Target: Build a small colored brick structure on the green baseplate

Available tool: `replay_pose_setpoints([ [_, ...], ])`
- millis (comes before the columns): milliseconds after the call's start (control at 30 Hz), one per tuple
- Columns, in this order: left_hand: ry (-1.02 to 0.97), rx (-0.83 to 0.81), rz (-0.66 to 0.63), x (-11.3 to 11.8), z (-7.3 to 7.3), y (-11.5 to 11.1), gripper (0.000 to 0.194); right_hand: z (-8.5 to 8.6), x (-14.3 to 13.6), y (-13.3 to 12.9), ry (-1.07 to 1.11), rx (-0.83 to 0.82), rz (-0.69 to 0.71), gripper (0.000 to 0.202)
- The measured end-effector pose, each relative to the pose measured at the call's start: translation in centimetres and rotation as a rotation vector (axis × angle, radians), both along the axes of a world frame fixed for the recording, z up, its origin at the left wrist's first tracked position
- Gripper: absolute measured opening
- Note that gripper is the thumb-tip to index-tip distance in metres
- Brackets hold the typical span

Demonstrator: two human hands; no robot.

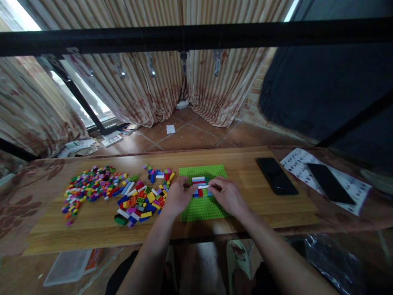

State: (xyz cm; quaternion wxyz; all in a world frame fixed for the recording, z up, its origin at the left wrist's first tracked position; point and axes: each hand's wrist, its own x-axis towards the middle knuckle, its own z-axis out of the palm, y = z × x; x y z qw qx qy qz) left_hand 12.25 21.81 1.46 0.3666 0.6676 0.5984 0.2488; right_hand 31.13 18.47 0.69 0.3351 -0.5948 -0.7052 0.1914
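Note:
A green studded baseplate [196,214] lies on the wooden board in front of me. Rows of white, red and blue building bricks [200,192] stand on its middle. Between my two hands is a long white brick [203,187], held level over or on these rows; whether it touches them I cannot tell. My left hand [179,196] pinches its left end with thumb and finger. At the other end, my right hand [226,194] is closed on it too. Parts of the built rows are hidden behind my fingers.
To the left lie a pile of small loose bricks [92,182] and a pile of larger ones [141,200]. On the right are a black phone [276,176], a printed sheet [362,189] and a second dark phone-like slab [330,183]. A dark metal bar [196,37] crosses above the board.

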Motion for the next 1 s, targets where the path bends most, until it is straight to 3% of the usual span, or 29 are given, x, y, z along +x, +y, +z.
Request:
replay_pose_setpoints([
  [267, 0.080, 0.013, 0.036, 0.5, 0.0, 0.1, 0.045, 0.0, 0.3, 0.1, 0.103, -0.022, -0.062, 0.005],
  [567, 0.141, 0.017, 0.031, 0.5, 0.7, 0.1, 0.039, -0.4, 1.9, 0.9, 0.332, -0.087, -0.150, 0.021],
  [1000, 0.151, 0.008, 0.001, 0.9, 0.8, 0.0, 0.042, -1.5, 0.7, 1.2, 0.418, -0.182, -0.117, 0.014],
])
